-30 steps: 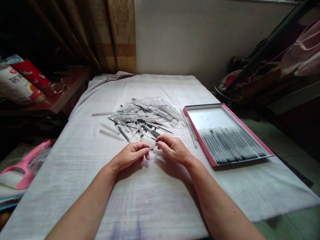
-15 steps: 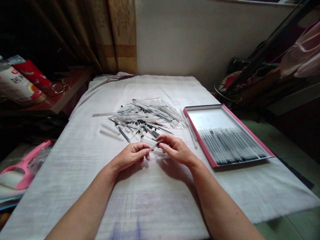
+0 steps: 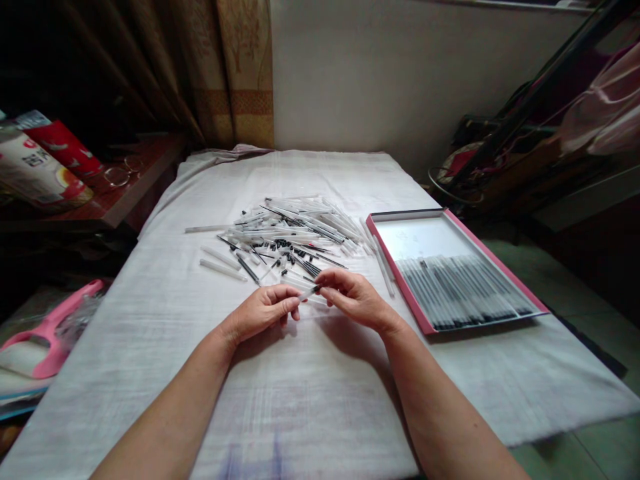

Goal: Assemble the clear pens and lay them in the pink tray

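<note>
Between my hands, just above the cloth, is a clear pen barrel (image 3: 307,293) with a dark end. My left hand (image 3: 267,308) pinches its clear part between thumb and fingers. At the dark end, my right hand (image 3: 350,298) has its thumb and fingertips closed on the pen. Beyond my fingers lies a loose pile of pen parts (image 3: 300,227): clear barrels, thin dark refills and small black plugs (image 3: 283,247). To the right of my right hand, a pink-edged box (image 3: 409,293) holds a row of pens (image 3: 465,290) with dark ends toward me.
A white cloth (image 3: 300,400) covers the table. Several loose barrels (image 3: 383,257) lie along the box's left side. On a side table at left are a jar (image 3: 37,170) and eyeglasses (image 3: 117,176); a pink-handled roller (image 3: 50,327) is below. A curtain (image 3: 245,73) hangs behind.
My right hand has shifted very slightly at the pen's dark end. My left hand, the pile and the box look unchanged.
</note>
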The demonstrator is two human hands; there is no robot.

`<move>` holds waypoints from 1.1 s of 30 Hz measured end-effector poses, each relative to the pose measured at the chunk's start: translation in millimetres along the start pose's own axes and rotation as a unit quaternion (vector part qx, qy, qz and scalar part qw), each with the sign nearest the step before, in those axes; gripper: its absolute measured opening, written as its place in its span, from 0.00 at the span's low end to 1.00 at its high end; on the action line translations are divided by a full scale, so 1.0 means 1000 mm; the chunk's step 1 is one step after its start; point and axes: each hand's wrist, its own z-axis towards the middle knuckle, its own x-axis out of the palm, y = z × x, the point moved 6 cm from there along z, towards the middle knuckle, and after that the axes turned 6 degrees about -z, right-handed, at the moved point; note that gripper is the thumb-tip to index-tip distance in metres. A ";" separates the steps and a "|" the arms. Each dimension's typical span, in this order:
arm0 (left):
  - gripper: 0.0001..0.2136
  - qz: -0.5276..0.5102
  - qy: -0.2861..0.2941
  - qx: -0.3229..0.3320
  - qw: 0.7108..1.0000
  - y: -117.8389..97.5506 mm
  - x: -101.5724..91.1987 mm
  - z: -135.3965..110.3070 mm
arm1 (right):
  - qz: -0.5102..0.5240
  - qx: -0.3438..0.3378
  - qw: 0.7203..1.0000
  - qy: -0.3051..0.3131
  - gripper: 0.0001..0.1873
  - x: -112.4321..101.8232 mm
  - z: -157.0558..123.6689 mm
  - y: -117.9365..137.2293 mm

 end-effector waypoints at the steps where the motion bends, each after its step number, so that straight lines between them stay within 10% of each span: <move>1: 0.22 -0.001 -0.001 -0.001 1.000 0.000 0.000 0.000 | 0.014 0.003 1.000 0.004 0.07 0.001 0.000 -0.001; 33: 0.22 0.023 -0.002 0.004 1.000 0.000 -0.001 0.000 | -0.099 0.003 0.995 -0.007 0.10 0.002 0.000 0.006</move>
